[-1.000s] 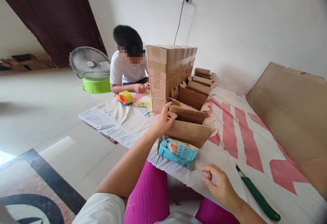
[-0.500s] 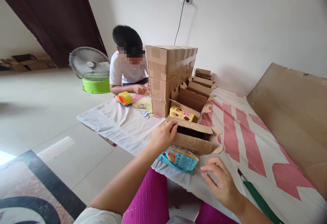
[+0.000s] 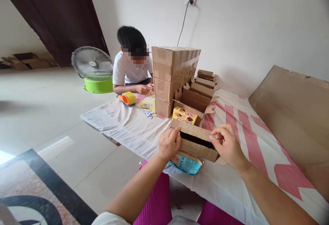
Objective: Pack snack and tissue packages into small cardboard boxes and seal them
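The person's right hand [image 3: 228,146], which a second ago lay loose and empty on the cloth near a green-handled knife, has come up to the right end of the small cardboard box [image 3: 196,141], its fingers now pinching the flap there. The left hand [image 3: 169,143] grips the box's left end, as it did before, so both hands now close on the same box, which sits on the striped cloth [image 3: 239,129] just in front of the person's knees with its dark opening facing them. With two hands on it, the box looks ready to be folded shut or filled. A blue snack packet [image 3: 187,163] lies partly under the box's near edge, more covered than before. Just behind, a yellow snack box [image 3: 185,115] shows inside the next open carton [image 3: 196,99]. Farther back stands a stack of taped cartons [image 3: 172,74], and beyond it another person [image 3: 132,67] sits beside a tape dispenser [image 3: 127,98]. The knife is out of view.
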A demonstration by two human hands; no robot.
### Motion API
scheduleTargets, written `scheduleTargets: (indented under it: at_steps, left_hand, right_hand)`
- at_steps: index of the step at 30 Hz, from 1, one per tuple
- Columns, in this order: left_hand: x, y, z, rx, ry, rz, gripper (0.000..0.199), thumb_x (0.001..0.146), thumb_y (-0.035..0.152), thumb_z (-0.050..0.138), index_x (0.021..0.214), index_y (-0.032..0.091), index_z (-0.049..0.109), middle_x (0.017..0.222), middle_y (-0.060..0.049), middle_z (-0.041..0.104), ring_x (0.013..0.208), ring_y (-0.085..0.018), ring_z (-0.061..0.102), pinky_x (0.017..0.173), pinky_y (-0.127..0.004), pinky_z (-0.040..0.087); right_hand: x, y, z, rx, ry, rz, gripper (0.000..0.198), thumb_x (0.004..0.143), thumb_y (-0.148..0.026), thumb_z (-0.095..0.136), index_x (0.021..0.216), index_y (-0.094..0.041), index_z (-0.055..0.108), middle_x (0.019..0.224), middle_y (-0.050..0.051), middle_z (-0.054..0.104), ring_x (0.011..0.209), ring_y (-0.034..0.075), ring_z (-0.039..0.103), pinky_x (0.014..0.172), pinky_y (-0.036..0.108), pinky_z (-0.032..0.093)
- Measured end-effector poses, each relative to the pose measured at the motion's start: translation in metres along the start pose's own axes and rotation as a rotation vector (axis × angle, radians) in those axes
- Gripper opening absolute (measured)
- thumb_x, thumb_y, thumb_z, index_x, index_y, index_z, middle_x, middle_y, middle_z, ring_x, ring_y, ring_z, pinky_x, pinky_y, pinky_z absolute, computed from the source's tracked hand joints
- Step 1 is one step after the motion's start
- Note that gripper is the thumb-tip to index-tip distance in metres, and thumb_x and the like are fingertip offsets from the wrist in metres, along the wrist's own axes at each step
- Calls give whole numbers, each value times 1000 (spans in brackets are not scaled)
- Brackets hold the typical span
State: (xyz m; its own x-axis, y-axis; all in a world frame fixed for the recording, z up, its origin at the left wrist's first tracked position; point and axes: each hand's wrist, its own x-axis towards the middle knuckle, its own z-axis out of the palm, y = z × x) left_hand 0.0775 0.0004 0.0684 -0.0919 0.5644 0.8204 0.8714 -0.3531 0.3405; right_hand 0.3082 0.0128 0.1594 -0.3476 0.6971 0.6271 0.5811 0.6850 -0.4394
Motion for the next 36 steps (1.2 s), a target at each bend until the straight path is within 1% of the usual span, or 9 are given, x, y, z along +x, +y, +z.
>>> scheduleTargets:
  at_steps: [2, 4, 7, 9, 14, 16, 18, 28, 36]
  left_hand:
    - [-6, 0, 4, -6, 13, 35, 27, 93, 21, 43, 109, 21, 65, 78, -6, 69, 70, -18, 65, 68, -30, 50]
    - [-10, -1, 6, -23, 18, 64, 28, 93, 19, 42, 111, 19, 64, 79, -7, 70, 70, -18, 65, 67, -31, 50]
    - [-14, -1, 7, -69, 22, 79, 29, 92, 17, 42, 114, 19, 62, 86, -8, 72, 74, -20, 66, 68, -33, 50]
    - [-15, -1, 7, -93, 17, 73, 30, 92, 16, 42, 115, 20, 61, 88, -8, 73, 75, -20, 67, 69, -33, 51]
    - [-14, 0, 5, -131, 40, 99, 30, 91, 14, 44, 116, 19, 60, 84, -7, 71, 73, -19, 66, 68, -33, 50]
    - [-14, 1, 4, -142, 53, 119, 30, 91, 13, 45, 117, 18, 59, 85, -7, 71, 73, -20, 66, 67, -33, 50]
    - [-14, 1, 4, -139, 62, 134, 30, 90, 13, 46, 117, 16, 59, 84, -7, 71, 73, -19, 66, 66, -32, 50]
    - [-15, 3, 3, -135, 79, 107, 26, 91, 14, 46, 112, 17, 61, 84, -7, 71, 71, -17, 66, 67, -31, 51]
    - [-13, 6, 3, -129, 97, 75, 20, 92, 15, 47, 105, 17, 62, 78, -5, 70, 67, -16, 64, 64, -30, 50]
  right_hand:
    - [11, 5, 2, 14, -131, 11, 5, 86, -20, 58, 84, -22, 62, 91, 3, 52, 62, 12, 52, 57, 29, 50]
    - [20, 7, 2, -3, -245, -32, 10, 86, -18, 55, 84, -22, 64, 89, 4, 56, 69, 14, 56, 63, 30, 51]
    - [29, 3, 1, 7, -303, -11, 11, 85, -19, 55, 85, -22, 66, 87, 3, 59, 77, 17, 58, 70, 34, 50]
    - [32, 0, 0, 155, -318, 147, 8, 83, -25, 58, 86, -22, 65, 82, 2, 58, 73, 16, 56, 69, 34, 50]
    - [35, -4, 1, 950, -272, 719, 20, 76, -38, 70, 83, -22, 60, 67, -5, 50, 66, 13, 54, 81, 44, 54]
    - [36, -7, 3, 1119, -236, 863, 24, 70, -34, 77, 81, -21, 60, 66, -7, 48, 65, 11, 52, 85, 47, 53]
    - [36, -12, 5, 1191, -197, 933, 26, 67, -32, 80, 79, -20, 61, 66, -7, 48, 67, 10, 52, 88, 48, 51]
    - [31, -25, 13, 1262, -109, 955, 25, 64, -30, 83, 72, -20, 61, 64, -7, 49, 68, 10, 50, 93, 49, 48]
    - [30, -24, 18, 1265, -123, 936, 26, 65, -30, 83, 69, -20, 60, 61, -7, 50, 64, 10, 49, 93, 47, 50]
